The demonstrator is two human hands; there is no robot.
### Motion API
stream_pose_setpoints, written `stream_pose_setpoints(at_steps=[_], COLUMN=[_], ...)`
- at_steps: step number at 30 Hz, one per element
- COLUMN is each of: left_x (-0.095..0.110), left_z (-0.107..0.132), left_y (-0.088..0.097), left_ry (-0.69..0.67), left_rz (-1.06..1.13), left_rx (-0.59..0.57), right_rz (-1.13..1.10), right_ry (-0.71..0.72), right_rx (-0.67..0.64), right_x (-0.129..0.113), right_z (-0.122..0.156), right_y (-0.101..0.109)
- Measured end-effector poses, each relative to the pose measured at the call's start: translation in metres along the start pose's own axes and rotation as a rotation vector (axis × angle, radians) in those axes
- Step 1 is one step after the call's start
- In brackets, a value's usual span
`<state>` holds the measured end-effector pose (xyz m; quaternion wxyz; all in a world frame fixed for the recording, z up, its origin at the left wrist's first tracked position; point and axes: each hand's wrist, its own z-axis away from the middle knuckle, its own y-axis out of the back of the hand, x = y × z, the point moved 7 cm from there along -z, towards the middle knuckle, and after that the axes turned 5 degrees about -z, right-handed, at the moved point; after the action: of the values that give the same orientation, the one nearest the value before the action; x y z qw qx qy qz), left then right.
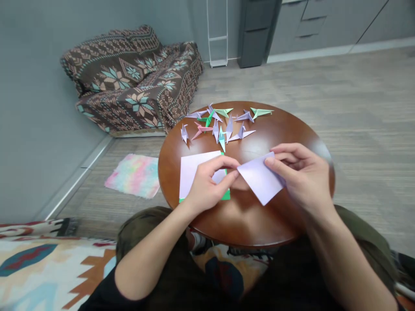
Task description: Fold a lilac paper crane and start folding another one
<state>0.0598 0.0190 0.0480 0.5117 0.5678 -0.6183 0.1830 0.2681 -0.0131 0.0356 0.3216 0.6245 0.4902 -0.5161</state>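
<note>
Both my hands hold a folded lilac paper point(261, 180) just above a round brown table point(292, 129). My left hand point(207, 185) pinches its left corner with thumb and forefinger. My right hand point(300, 172) grips its right edge, fingers closed over it. Under my left hand lies a stack of square sheets point(194, 170), lilac on top and green at the bottom. Several folded paper cranes point(223, 123) in lilac, green, pink and teal lie at the table's far side.
A low seat with a brown patterned cover point(136, 82) stands against the grey wall at the back left. A pastel cloth point(134, 175) lies on the floor beside the table. A patterned rug point(39, 263) is at the lower left; grey cabinets point(256, 30) behind.
</note>
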Motion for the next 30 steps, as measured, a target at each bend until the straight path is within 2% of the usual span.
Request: stream_pose_setpoints(at_steps=[2,4,8,13,19,24,27,30], left_x=[-0.001,-0.001,0.007,0.019,0.02,0.018,0.017,0.015], left_z=[0.001,0.001,0.002,0.003,0.002,0.002,0.002,0.002], left_y=[0.004,0.006,0.004,-0.003,-0.007,-0.008,-0.006,-0.003], left_ry=[0.013,0.009,-0.097,-0.244,-0.289,-0.294,-0.3,-0.292], left_rz=[0.017,0.015,-0.065,-0.102,-0.09,-0.07,-0.075,-0.07], left_rx=[0.065,0.07,-0.024,-0.097,-0.119,-0.122,-0.092,-0.044], right_rz=[0.039,0.145,0.373,0.371,0.327,0.327,0.311,0.28], right_ry=[0.014,0.047,0.184,0.321,0.337,0.267,0.203,0.197], right_rx=[-0.069,-0.191,-0.417,-0.573,-0.62,-0.66,-0.639,-0.6], right_x=[-0.001,-0.005,-0.02,-0.037,-0.043,-0.038,-0.032,-0.031], right_z=[0.001,0.002,0.007,0.019,0.023,0.023,0.022,0.021], right_y=[-0.004,-0.01,-0.023,-0.038,-0.041,-0.039,-0.036,-0.034])
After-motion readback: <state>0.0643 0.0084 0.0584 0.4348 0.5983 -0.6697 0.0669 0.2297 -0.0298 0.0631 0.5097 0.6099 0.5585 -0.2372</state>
